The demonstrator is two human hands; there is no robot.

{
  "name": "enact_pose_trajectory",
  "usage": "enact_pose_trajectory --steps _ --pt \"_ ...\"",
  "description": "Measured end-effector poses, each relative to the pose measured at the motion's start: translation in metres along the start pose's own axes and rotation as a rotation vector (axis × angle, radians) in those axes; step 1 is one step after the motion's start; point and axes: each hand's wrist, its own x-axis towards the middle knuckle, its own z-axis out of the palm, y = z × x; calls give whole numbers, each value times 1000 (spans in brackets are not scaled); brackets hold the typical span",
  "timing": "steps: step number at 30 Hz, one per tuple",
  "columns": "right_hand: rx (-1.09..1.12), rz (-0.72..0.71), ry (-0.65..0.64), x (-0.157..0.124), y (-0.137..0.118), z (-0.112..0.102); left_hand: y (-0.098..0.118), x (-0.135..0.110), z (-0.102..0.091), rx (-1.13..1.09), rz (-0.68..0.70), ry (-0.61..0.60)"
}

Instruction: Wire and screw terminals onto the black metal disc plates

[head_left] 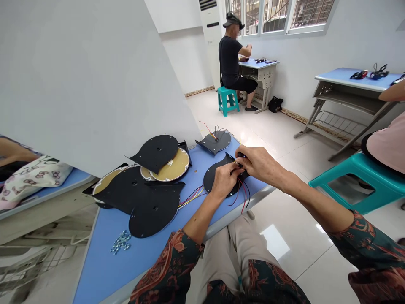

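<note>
A black round plate (210, 175) with a pointed, raised edge lies near the right end of the blue desk. Over it, my left hand (224, 180) is closed, with its thumb and fingers pinched at the plate's right part. My right hand (257, 164) meets it there, its fingers closed around a small dark piece that they mostly hide. Red and black wires (244, 196) trail from beneath my fingers over the desk edge. More wires (193, 197), yellow, white, red and dark, run out on the plate's left side.
Black plates (152, 211) and gold-faced discs (172, 166) overlap on the desk's left half. Silver screws (120, 242) lie in front of them. Another wired plate (218, 142) sits at the back corner. People sit at other desks, one on a teal stool (228, 100).
</note>
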Motion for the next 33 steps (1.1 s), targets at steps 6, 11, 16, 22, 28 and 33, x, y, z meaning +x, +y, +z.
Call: enact_pose_trajectory --steps 6,11,16,22,28,33 --pt "-13 12 15 0 -5 0 0 0 0 16 -18 10" --pt "-15 7 16 -1 -3 3 -2 -1 0 69 20 16" --pt "-6 26 24 0 -4 5 -2 -1 0 91 24 11" --pt "72 72 162 -15 6 12 0 -2 -1 -9 40 -32" --pt "326 228 388 -54 24 24 -4 -3 0 -225 5 -34" --pt "410 382 492 -85 33 39 -5 -4 2 -228 36 -45"
